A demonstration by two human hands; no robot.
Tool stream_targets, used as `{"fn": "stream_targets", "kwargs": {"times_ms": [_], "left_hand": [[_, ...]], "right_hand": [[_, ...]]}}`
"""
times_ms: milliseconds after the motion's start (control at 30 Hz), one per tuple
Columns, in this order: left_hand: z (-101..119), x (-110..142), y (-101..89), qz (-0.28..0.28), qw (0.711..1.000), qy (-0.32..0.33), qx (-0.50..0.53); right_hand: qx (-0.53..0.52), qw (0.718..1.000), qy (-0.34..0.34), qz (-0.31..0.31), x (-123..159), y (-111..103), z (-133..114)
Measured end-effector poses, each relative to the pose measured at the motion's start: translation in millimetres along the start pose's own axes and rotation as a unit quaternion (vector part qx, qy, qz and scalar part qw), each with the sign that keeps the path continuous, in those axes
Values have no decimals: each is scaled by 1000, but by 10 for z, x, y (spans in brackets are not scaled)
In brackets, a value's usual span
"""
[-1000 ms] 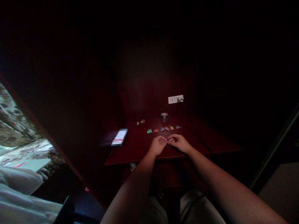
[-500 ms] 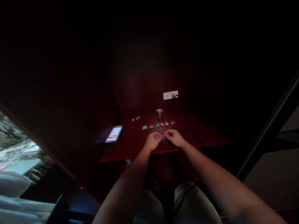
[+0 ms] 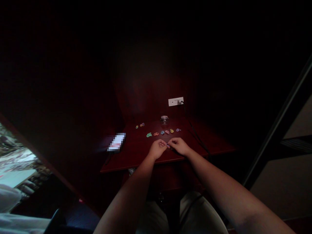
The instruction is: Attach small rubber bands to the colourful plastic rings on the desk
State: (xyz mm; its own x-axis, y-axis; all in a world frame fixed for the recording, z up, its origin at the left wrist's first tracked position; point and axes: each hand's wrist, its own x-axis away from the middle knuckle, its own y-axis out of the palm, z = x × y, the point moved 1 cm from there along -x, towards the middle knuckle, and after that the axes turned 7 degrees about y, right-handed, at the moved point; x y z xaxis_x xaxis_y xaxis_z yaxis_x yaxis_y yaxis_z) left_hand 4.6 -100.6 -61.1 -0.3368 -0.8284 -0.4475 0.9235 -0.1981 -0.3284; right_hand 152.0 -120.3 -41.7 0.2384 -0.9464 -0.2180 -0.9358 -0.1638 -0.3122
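Purple band (image 3: 168, 145) between left hand (image 3: 157, 149) and right hand (image 3: 179, 146), both in a fingertip pinch on it

Between the phone (image 3: 117, 142) and the left hand (image 3: 158, 149), the bench (image 3: 136, 156) lies open, so a hand could slide inward there as far as the rear bands (image 3: 142, 124). Straight ahead of both hands, the row of bands (image 3: 162, 132) bars a low sweep; passing over it is possible, with the jar (image 3: 164, 120) standing behind its middle. Beside the right hand (image 3: 179, 146), a bare strip leads back until the cable (image 3: 198, 138) slants across. The wall (image 3: 151, 97) closes off the far side.
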Motion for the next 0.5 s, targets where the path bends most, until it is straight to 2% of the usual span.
{"fn": "stream_targets", "kwargs": {"times_ms": [300, 500], "left_hand": [[29, 5, -1, -8, 1000, 2, -2], [69, 1, -19, 2, 1000, -3, -25]], "right_hand": [[-13, 1000, 12, 4, 8, -10, -5], [-16, 1000, -6, -9, -14, -4, 34]]}}
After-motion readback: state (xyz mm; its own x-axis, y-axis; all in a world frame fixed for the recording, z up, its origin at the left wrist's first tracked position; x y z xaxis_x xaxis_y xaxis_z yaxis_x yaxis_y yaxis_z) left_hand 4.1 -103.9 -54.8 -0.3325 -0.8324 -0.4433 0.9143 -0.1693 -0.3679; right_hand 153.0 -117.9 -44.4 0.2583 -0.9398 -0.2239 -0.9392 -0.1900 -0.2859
